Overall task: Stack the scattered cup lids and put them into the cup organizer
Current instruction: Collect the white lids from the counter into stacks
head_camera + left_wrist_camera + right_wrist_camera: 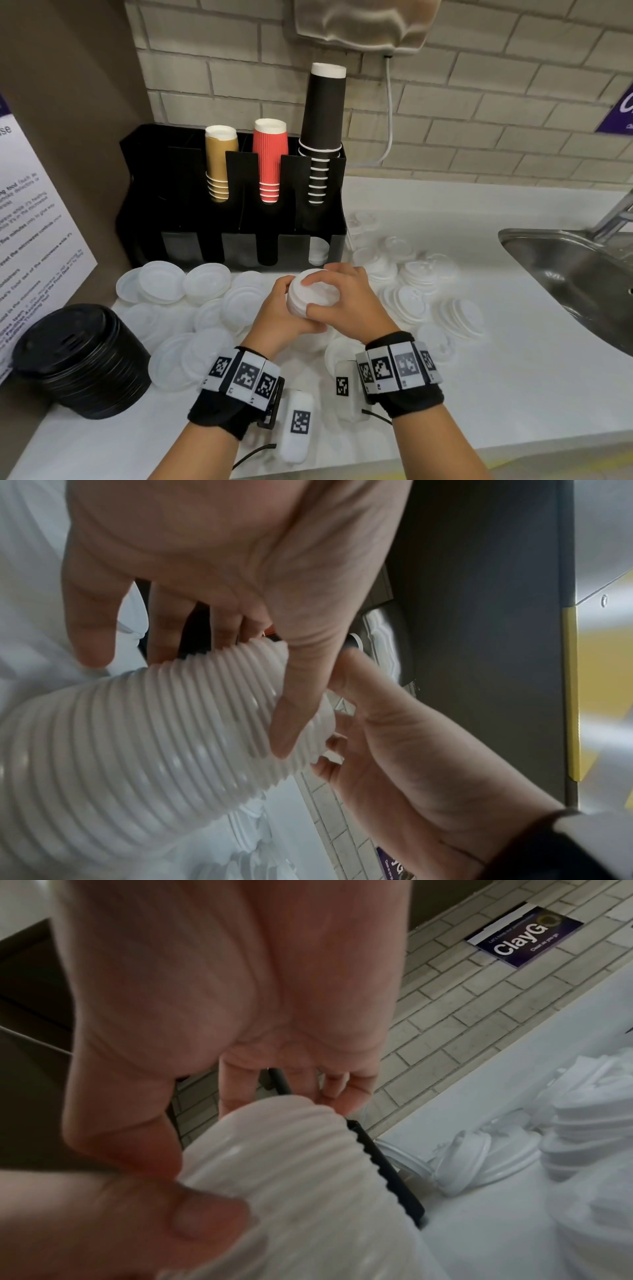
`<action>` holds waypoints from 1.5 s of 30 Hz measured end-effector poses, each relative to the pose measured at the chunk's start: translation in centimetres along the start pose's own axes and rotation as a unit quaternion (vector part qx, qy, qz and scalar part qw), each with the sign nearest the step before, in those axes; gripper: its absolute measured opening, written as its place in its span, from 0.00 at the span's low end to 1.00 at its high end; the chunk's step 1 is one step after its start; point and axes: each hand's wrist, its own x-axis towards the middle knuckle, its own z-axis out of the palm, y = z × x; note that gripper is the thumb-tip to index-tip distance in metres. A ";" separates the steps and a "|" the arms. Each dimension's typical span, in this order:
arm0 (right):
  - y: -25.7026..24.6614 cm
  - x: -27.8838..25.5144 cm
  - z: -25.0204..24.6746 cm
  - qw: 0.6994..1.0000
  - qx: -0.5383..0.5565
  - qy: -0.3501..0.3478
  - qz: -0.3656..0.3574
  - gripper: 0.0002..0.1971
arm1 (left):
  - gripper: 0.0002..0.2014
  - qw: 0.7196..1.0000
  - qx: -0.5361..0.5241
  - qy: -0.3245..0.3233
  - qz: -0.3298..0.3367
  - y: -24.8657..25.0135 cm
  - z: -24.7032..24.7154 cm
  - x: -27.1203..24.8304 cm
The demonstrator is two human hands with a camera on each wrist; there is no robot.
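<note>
Both my hands hold one stack of white cup lids (pixel 306 295) above the counter, just in front of the black cup organizer (pixel 191 205). My left hand (pixel 286 308) grips the stack's side from the left and below. My right hand (pixel 337 294) curls over its top and right side. In the left wrist view the ribbed lid stack (pixel 154 750) lies across my left hand (pixel 192 685). In the right wrist view my right hand (pixel 222 1115) wraps the lid stack (pixel 291 1191). Several loose white lids (pixel 205 308) lie scattered around. A few white lids (pixel 317 251) sit in the organizer's front right slot.
A tall stack of black lids (pixel 78 359) stands at the near left. Tan, red and black paper cups (pixel 269 161) fill the organizer's back slots. A steel sink (pixel 565 274) with a tap lies at the right. More piled white lids (pixel 421 287) cover the counter beside the sink.
</note>
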 end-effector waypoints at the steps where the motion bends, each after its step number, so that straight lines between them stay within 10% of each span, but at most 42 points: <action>1: 0.1 0.0 0.0 1.000 0.003 0.000 0.000 0.22 | 0.41 1.000 -0.003 0.000 0.001 0.0 0.0 0.0; 10: 1.4 -0.7 -1.3 0.998 0.058 0.035 -0.009 0.24 | 0.41 1.000 -0.013 -0.007 0.004 -0.2 -0.1 0.0; 14: 6.0 -0.4 -6.5 0.984 -0.013 0.117 0.134 0.25 | 0.44 1.000 -0.010 -0.021 0.012 0.0 -0.2 0.0; 19: 12.8 0.0 -13.4 0.914 -0.207 -0.023 0.347 0.31 | 0.44 0.999 -0.014 -0.029 0.014 0.0 -0.3 -0.2; 26: 15.4 0.8 -13.4 0.848 -0.362 -0.230 0.312 0.40 | 0.42 0.999 -0.019 -0.030 0.015 -0.2 -0.3 -0.1; 38: 13.8 1.6 -13.8 0.878 -0.386 -0.097 0.266 0.33 | 0.42 0.999 -0.023 -0.028 0.009 -0.3 -0.3 0.2; 45: 10.7 2.6 -14.2 0.989 -0.071 0.041 0.121 0.36 | 0.48 1.000 -0.014 -0.024 -0.008 -0.4 -0.3 0.3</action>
